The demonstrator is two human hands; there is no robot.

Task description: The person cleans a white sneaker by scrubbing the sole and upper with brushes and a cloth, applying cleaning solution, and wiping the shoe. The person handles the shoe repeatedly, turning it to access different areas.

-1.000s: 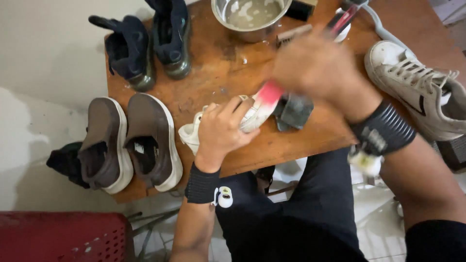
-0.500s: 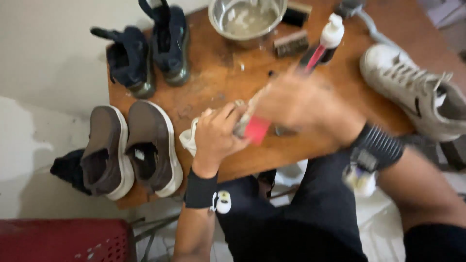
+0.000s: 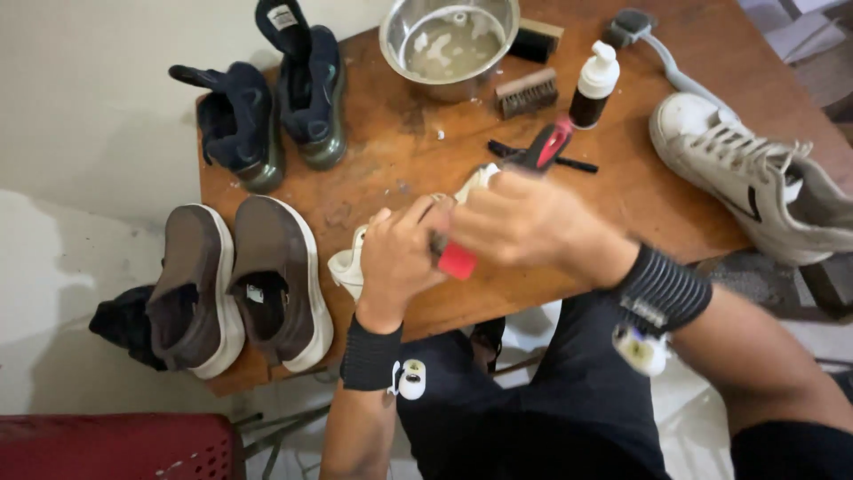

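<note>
Two hands meet at frame centre over a wooden table [image 3: 622,191]. Left hand [image 3: 398,253] closed around a white shoe [image 3: 348,260], holding it at the table's near edge; only the toe part pokes out left of the hand, rest hidden. Right hand [image 3: 524,222] closed on a red-handled brush [image 3: 456,260], red end sticking out below the fingers, pressed against the shoe just beside the left hand. Bristles not visible. Both wrists wear black bands.

Upper centre: metal bowl [image 3: 449,40] with cloudy water. Just right of it, a dark brush [image 3: 534,41] touching the bowl rim and a wooden brush [image 3: 527,92] below that. White-capped dark bottle [image 3: 593,85] stands upright near the wooden brush. Red-and-black tool [image 3: 544,149] lies between bottle and right hand. Grey long-handled brush [image 3: 662,53] upper right, handle running toward a white sneaker [image 3: 755,182] at right edge, lying with laces up.

Upper left: pair of dark navy shoes [image 3: 275,89] on the table corner. Left middle: pair of brown slip-on shoes [image 3: 240,271] with white soles, side by side, partly over the table's left edge. Black cloth [image 3: 120,320] just left of them. Red plastic item [image 3: 115,444] lower left. Black-clad legs fill bottom centre.
</note>
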